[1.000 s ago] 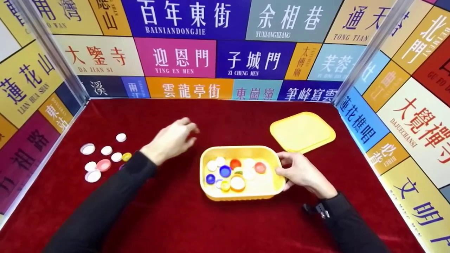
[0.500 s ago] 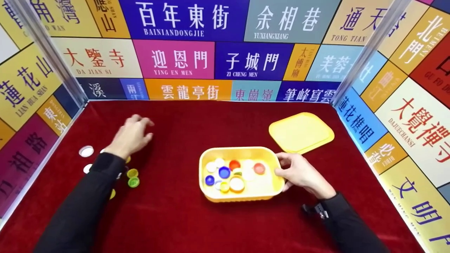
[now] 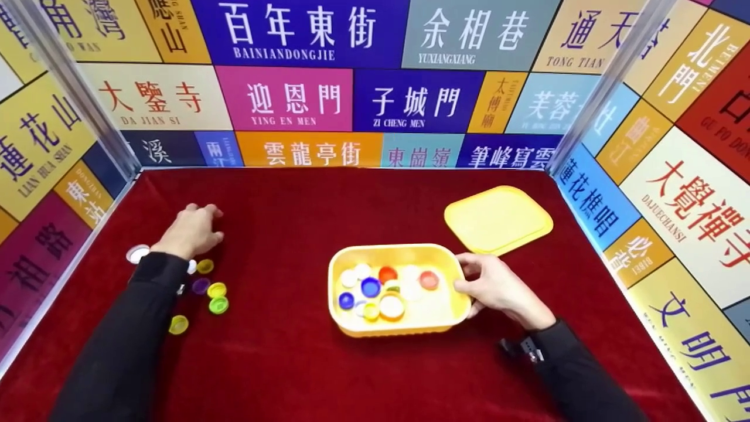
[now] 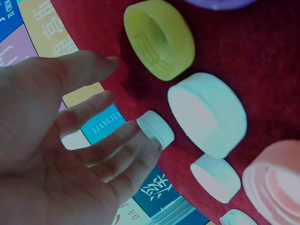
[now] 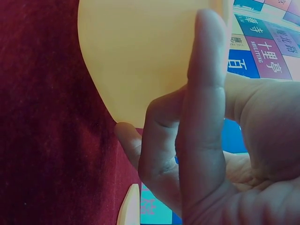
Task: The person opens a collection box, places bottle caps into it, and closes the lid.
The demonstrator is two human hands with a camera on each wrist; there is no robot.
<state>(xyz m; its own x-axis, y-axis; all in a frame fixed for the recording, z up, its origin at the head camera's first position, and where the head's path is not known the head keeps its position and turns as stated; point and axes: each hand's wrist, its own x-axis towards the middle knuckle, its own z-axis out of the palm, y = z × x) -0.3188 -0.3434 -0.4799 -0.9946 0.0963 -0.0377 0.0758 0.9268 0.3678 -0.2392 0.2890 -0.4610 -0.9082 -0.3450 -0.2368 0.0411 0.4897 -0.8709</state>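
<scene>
My left hand [image 3: 190, 230] hovers above loose bottle caps at the left of the table. In the left wrist view, its fingers are loosely bent with nothing between them. Nearby lie a yellow cap [image 4: 161, 40], a large white cap [image 4: 208, 115], smaller white ones and a pink cap [image 4: 276, 185]. The forearm hides part of this group in the head view. At the middle, a yellow plastic box [image 3: 404, 330] contains several caps, among them a blue cap [image 3: 370, 287] and a red cap [image 3: 387, 275]. My right hand [image 3: 498, 287] grips the box's right edge, thumb at the rim.
A yellow lid [image 3: 498, 220] lies flat behind and right of the box. Green [image 3: 218, 305] and purple [image 3: 200, 286] caps rest right of my left forearm. Upright panels with printed characters border the red cloth [image 3: 281, 369] at the back and sides.
My left hand has moved left from beside the box to over the loose caps. The right hand keeps its grip on the box, which stays in place.
</scene>
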